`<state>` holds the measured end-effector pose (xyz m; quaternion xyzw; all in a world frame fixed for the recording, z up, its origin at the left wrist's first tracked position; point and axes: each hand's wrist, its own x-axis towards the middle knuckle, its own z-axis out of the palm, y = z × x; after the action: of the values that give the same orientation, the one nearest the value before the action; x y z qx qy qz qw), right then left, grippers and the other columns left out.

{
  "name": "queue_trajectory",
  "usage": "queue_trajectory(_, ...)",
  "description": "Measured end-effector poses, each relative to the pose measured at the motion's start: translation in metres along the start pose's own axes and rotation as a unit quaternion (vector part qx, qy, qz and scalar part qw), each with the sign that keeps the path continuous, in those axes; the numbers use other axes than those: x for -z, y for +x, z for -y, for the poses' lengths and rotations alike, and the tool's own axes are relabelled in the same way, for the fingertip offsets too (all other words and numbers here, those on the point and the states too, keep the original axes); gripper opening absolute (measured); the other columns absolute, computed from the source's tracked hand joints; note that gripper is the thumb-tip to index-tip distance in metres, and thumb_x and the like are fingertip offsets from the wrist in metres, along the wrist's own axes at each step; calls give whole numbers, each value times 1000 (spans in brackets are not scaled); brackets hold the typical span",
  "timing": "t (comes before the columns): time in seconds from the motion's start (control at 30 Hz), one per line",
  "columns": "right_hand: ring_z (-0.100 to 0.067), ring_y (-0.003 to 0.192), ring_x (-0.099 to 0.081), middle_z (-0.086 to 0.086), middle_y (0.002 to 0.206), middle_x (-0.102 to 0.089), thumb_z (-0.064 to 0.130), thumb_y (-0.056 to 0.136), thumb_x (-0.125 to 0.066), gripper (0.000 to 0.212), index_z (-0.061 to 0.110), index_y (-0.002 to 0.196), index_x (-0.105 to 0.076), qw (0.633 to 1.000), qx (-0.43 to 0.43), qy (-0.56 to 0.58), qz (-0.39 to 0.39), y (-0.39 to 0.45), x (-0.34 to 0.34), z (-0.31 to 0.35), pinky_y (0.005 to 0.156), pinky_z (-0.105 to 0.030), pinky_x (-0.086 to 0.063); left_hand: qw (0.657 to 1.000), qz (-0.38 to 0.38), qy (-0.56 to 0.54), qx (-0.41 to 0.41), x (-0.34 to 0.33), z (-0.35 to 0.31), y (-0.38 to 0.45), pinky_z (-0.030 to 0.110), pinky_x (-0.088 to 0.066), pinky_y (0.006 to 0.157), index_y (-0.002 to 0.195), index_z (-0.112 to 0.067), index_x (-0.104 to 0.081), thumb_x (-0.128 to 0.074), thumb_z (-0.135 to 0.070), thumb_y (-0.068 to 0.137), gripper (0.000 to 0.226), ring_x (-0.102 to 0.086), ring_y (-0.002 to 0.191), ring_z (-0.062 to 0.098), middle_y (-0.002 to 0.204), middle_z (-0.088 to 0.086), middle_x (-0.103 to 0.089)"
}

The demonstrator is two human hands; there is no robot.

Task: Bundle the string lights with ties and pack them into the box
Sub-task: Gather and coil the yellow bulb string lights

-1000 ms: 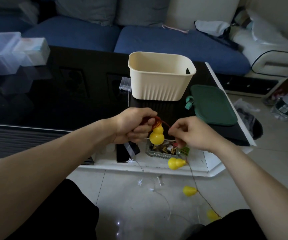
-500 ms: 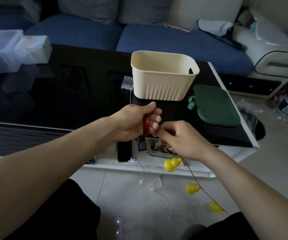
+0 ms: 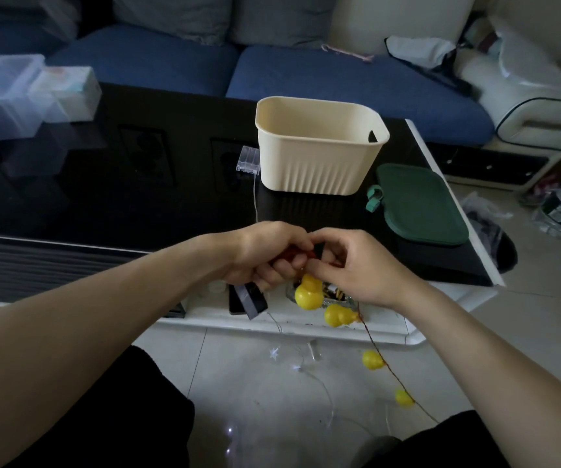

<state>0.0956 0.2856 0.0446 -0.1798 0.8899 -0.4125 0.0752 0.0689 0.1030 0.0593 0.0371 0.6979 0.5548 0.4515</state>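
Black glass coffee table [image 3: 137, 197] | your left hand [image 3: 265, 255] grips red coiled bundle [image 3: 296, 253], right hand [image 3: 356, 265] pinches its wire | yellow gourd-shaped string lights [image 3: 309, 293] dangle lower centre, unwound | cream ribbed plastic box [image 3: 319, 163] upper centre, unpacked; ties unseen

The string lights [image 3: 309, 293], yellow gourd-shaped bulbs on a thin reddish wire, hang just below my fingers [image 3: 286, 265] and trail down toward the floor. The cream ribbed box [image 3: 319, 153] stands upright and open on the bench beyond my fingers.
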Motion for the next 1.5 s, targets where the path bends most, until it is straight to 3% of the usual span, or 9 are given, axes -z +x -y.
queue_trajectory(0.23, -3, 47, -44, 9, 50, -52, 9, 84, -72, 16, 25, 79, -74, 995, -12, -12, -96, 0, -3, 10, 48, -17, -37, 999, -9, -9, -35, -4, -5, -2, 24, -15, 42, 57, -12, -42, -35, -27, 93, 40, -28, 35, 14, 53, 5, -43)
queue_trajectory(0.37, -1, 45, -51, 6, 51, -59, 5, 87, -69, 16, 16, 76, -72, 988, -43, 58, -139, 3, 0, 16, 48, -13, -39, 993, -32, -29, -109, -1, -10, -5, 23, -32, 41, 64, -7, -53, -40, -20, 95, 36, -47, 43, 16, 60, 9, -55)
queue_trajectory(0.53, -3, 39, -43, 6, 48, -55, 0, 93, -59, 24, 9, 72, -67, 949, -117, 273, -105, 3, 3, 25, 40, -15, -33, 980, 23, 1, -199, 12, -11, -14, 22, -47, 56, 86, 2, -62, -47, -13, 98, 24, -60, 60, 17, 71, 8, -66)
queue_trajectory(0.73, -7, 44, -45, -2, 56, -59, 0, 92, -59, 23, 9, 73, -66, 944, -125, 304, -1, 0, 4, 29, 44, -19, -31, 972, 79, 33, -217, 27, -9, -22, 28, -58, 68, 94, 12, -68, -57, -10, 90, 25, -72, 78, 32, 88, 26, -71)
queue_trajectory(0.97, -9, 49, -58, 0, 57, -66, -1, 93, -60, 17, 10, 83, -66, 993, -52, 103, -27, -2, -1, 17, 49, -23, -47, 952, -5, 161, -261, 18, -9, -19, 26, -53, 59, 83, 13, -69, -63, -19, 89, 33, -68, 60, 18, 74, 16, -73)
queue_trajectory(1.1, -17, 50, -59, -2, 57, -66, 3, 97, -58, 18, 11, 81, -63, 988, -51, 131, -64, 0, 0, 14, 47, -28, -49, 967, 1, 36, -253, 9, -7, -15, 24, -52, 58, 80, 5, -61, -54, -25, 92, 32, -67, 64, 22, 74, 16, -70)
queue_trajectory(1.23, -27, 61, -59, -6, 63, -65, 9, 99, -59, 22, 15, 78, -64, 977, -70, 188, -68, 2, 4, 12, 61, -41, -50, 967, 59, -69, -238, 7, -5, -11, 30, -57, 70, 86, 0, -63, -55, -19, 96, 23, -68, 75, 30, 86, 22, -69)
queue_trajectory(1.37, -9, 48, -54, 0, 57, -60, 8, 100, -57, 22, 13, 78, -61, 967, -92, 233, -47, 2, 4, 10, 47, -23, -42, 966, 66, -42, -247, 2, -5, -7, 33, -47, 66, 81, -1, -59, -45, -19, 100, 30, -60, 58, 23, 69, 12, -65)
queue_trajectory(1.5, -8, 47, -53, 2, 59, -63, 12, 99, -60, 18, 14, 82, -61, 968, -78, 238, -31, 1, 5, 8, 43, -18, -40, 965, 75, -58, -243, 0, -4, -4, 32, -24, 53, 84, -8, -61, -44, -24, 99, 27, -32, 43, 13, 52, -1, -33)
